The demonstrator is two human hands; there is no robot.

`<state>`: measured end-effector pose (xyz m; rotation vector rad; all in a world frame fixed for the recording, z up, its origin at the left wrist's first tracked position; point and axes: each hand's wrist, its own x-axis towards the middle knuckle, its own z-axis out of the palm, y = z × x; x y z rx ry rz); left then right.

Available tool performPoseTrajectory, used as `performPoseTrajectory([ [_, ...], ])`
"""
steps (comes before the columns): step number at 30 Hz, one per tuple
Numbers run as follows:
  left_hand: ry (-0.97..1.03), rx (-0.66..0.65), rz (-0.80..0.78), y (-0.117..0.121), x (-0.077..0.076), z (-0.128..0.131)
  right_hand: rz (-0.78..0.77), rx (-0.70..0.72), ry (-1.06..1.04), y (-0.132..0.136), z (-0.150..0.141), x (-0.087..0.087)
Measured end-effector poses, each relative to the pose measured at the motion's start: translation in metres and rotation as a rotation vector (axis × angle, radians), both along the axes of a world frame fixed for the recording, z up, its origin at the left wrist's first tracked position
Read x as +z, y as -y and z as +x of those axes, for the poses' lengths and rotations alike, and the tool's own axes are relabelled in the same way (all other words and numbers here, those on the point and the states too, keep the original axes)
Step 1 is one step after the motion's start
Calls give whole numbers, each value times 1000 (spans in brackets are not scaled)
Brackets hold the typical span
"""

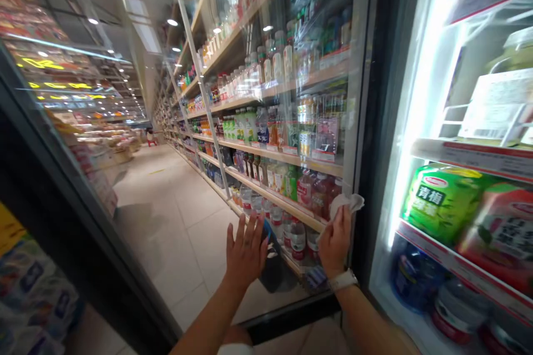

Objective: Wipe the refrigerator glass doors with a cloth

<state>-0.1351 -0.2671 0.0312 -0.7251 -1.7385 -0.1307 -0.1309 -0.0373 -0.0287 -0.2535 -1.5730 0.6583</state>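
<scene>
- The right grip (335,241) is narrow, fingers closed on a crumpled white cloth (347,203) and pressing it against the glass door (287,283), close to the door's right edge.
- The left grip (246,252) is wide, fingers spread and palm flat on the same glass, just left of the right grip and apart from the cloth.
- A white watch strap (342,281) circles the right wrist.
- Behind the glass, directly beyond both grips, stand plastic drink bottles (297,238) on wooden shelves (275,194), which run on down the aisle.
- A black door frame (366,122) rises just right of the cloth.
- Past that frame, a brightly lit cooler shelf (470,158) holds a green pouch labelled 青梅 (441,202) beside a red-and-white pouch (499,238), with round tubs (458,310) on the level below.
- Below and left of the grips, a pale tiled floor (175,222) stretches along the aisle.
- Far down that aisle, a small figure in red (150,136) stands beyond the end of the shelves.
</scene>
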Motion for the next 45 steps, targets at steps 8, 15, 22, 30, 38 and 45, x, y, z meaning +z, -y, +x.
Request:
performPoseTrajectory([
  [8, -99, 150, -2, 62, 19, -1, 56, 78, -59, 60, -3, 15],
  [15, -144, 207, -21, 70, 14, -15, 471, 250, 19, 148, 0, -7],
  [22, -98, 151, -11, 72, 12, -16, 668, 311, 25, 166, 0, -20],
  [30, -85, 214, -3, 68, 9, -11, 412, 228, -22, 104, 3, 59],
  [38, -74, 217, -3, 68, 8, -11, 663, 305, -4, 109, -2, 51],
  [45, -57, 211, -14, 73, 5, -18, 1054, 625, -3, 117, 7, -29],
])
